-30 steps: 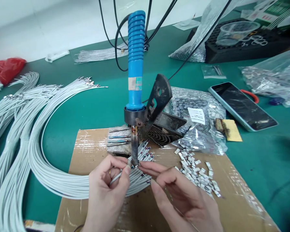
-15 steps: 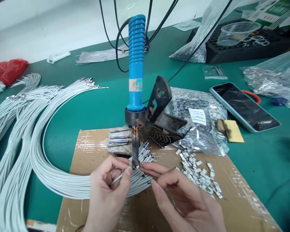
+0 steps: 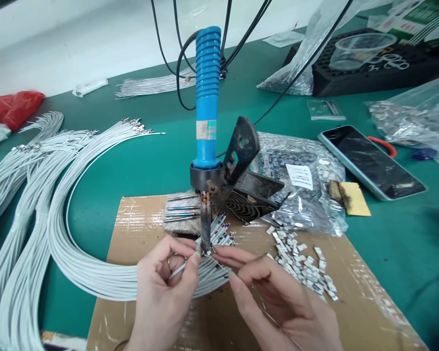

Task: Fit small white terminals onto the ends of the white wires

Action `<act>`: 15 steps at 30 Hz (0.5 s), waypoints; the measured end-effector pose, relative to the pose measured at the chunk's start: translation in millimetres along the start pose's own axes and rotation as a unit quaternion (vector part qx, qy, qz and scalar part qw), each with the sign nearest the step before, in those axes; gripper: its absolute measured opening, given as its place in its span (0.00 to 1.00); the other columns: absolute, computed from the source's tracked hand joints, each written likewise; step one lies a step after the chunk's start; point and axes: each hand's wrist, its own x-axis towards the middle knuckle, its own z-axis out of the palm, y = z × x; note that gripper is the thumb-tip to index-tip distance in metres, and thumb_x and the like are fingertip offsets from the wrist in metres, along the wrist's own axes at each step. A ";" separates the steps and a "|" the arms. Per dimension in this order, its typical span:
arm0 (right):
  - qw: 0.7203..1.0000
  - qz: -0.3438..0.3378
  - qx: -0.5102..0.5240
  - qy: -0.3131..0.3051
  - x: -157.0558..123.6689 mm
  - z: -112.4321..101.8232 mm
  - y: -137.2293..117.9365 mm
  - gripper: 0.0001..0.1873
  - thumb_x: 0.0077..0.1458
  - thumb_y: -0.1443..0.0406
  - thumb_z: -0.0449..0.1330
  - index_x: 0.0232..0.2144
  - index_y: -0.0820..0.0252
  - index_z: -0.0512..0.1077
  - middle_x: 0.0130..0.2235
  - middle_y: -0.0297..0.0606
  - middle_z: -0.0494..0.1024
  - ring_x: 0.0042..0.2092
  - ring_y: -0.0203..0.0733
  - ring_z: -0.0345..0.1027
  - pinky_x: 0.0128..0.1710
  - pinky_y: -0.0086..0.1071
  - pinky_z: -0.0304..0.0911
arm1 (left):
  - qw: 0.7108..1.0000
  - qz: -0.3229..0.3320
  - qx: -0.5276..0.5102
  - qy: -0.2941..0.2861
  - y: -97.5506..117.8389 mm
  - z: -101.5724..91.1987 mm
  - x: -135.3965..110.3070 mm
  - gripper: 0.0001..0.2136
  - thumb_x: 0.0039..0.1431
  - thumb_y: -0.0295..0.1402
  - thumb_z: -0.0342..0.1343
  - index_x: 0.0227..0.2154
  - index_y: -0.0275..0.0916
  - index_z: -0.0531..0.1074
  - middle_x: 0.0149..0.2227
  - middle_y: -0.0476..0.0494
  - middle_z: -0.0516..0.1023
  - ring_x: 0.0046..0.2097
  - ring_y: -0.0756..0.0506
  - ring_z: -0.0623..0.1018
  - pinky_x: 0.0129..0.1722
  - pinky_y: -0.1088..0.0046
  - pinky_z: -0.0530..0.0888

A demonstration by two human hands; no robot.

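Note:
A soldering iron (image 3: 207,97) with a blue ribbed handle stands upright in a black metal stand (image 3: 241,161), tip pointing down. My left hand (image 3: 168,287) is closed, pinching a white cable (image 3: 177,273) whose end is just under the tip. From the other side my right hand (image 3: 278,292) pinches a thin solder wire (image 3: 261,302) that trails down past the palm. Its fingertips are close to the iron tip and a small metal piece (image 3: 208,252) there. Exactly what touches the tip is too small to tell. Behind the hands lies a bundle of white cables (image 3: 106,280) with stripped ends.
Cardboard (image 3: 128,229) covers the work area on a green table (image 3: 149,165). Loose small metal connectors (image 3: 303,263) lie to the right, near a plastic bag of parts (image 3: 300,204), a phone (image 3: 373,161) and a yellow sponge (image 3: 354,199). More cable bundles (image 3: 25,234) fill the left side.
The view has shifted very slightly. Both hands, the cable and the solder wire keep the same places at the iron tip.

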 end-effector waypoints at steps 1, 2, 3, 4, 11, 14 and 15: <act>1.000 -0.002 0.001 -0.002 -0.5 -0.1 0.8 0.10 0.66 0.64 0.59 0.30 0.56 0.71 0.51 0.33 0.81 0.51 0.34 0.78 0.51 0.18 0.69 | 1.000 -0.001 0.000 0.001 -0.3 0.2 0.3 0.09 0.65 0.35 0.60 0.31 0.34 0.73 0.38 0.45 0.77 0.36 0.56 0.79 0.37 0.90 0.73; 1.000 -0.004 0.000 -0.002 -1.1 -0.1 1.6 0.10 0.66 0.64 0.59 0.29 0.56 0.71 0.51 0.34 0.81 0.51 0.34 0.78 0.51 0.18 0.69 | 1.000 -0.004 0.000 0.000 -0.5 0.6 0.6 0.09 0.65 0.35 0.60 0.31 0.34 0.73 0.38 0.45 0.77 0.36 0.56 0.79 0.37 0.89 0.73; 1.000 -0.004 0.000 -0.004 -1.4 -0.1 2.2 0.10 0.66 0.64 0.59 0.29 0.56 0.71 0.51 0.35 0.81 0.51 0.34 0.78 0.51 0.18 0.69 | 1.000 -0.008 0.000 -0.002 -0.8 0.9 0.7 0.09 0.65 0.35 0.60 0.31 0.34 0.73 0.38 0.45 0.77 0.36 0.56 0.79 0.37 0.89 0.73; 1.000 -0.006 0.000 -0.005 -1.6 0.0 2.6 0.10 0.66 0.64 0.59 0.30 0.56 0.71 0.51 0.35 0.80 0.51 0.34 0.77 0.51 0.18 0.69 | 1.000 -0.012 -0.001 -0.005 -1.0 1.2 0.8 0.10 0.65 0.35 0.60 0.31 0.34 0.73 0.38 0.45 0.77 0.37 0.56 0.79 0.38 0.89 0.73; 1.000 -0.009 -0.017 -0.004 0.8 1.6 2.7 0.10 0.67 0.64 0.58 0.30 0.56 0.71 0.51 0.34 0.81 0.51 0.33 0.78 0.51 0.18 0.70 | 1.000 -0.016 -0.002 -0.011 -1.9 1.3 0.8 0.10 0.65 0.36 0.60 0.31 0.34 0.73 0.39 0.44 0.77 0.36 0.56 0.79 0.37 0.89 0.73; 1.000 -0.004 -0.010 -0.002 -0.8 1.4 3.3 0.10 0.66 0.64 0.59 0.30 0.56 0.71 0.51 0.34 0.81 0.51 0.34 0.78 0.51 0.19 0.71 | 1.000 -0.016 -0.001 -0.017 -2.0 0.6 -0.1 0.10 0.65 0.35 0.60 0.31 0.34 0.73 0.40 0.44 0.78 0.36 0.56 0.78 0.37 0.89 0.73; 1.000 -0.003 -0.005 -0.002 -1.4 1.2 3.0 0.10 0.66 0.64 0.59 0.30 0.56 0.71 0.51 0.33 0.81 0.50 0.34 0.78 0.51 0.20 0.71 | 1.000 -0.015 0.001 -0.017 -2.0 0.4 -0.5 0.10 0.65 0.35 0.60 0.31 0.34 0.73 0.40 0.44 0.78 0.36 0.56 0.78 0.37 0.89 0.73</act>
